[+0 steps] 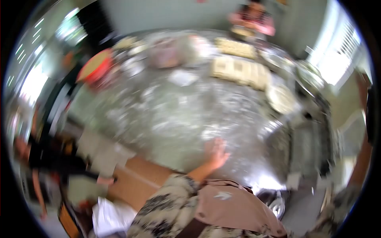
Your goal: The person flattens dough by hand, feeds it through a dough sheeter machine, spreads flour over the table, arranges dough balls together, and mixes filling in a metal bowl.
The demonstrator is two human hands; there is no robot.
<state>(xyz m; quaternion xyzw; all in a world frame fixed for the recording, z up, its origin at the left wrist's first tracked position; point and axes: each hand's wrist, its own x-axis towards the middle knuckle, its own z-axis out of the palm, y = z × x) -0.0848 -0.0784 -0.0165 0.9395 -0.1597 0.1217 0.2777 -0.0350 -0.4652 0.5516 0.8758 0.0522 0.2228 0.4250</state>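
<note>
My left hand [216, 154] reaches over the near side of a grey, flour-dusted table [170, 119]. Its fingers look stretched out and slightly apart, with nothing in them, though motion blurs them; I cannot tell whether the palm touches the surface. A patterned sleeve [168, 198] covers that arm, beside my brownish-pink apron [234, 206]. At the far right lies a similar patterned sleeve [337, 210], and a blurred arm-like shape runs up the view's edge. My right hand itself does not show.
Pale dough-like blocks [240, 73] lie at the back right, beside a pale round item [281, 98]. A red tub [97, 67] and bags [166, 51] stand back left. Cardboard [139, 178] lies near left. One person [254, 22] is behind the table, another [51, 158] at left.
</note>
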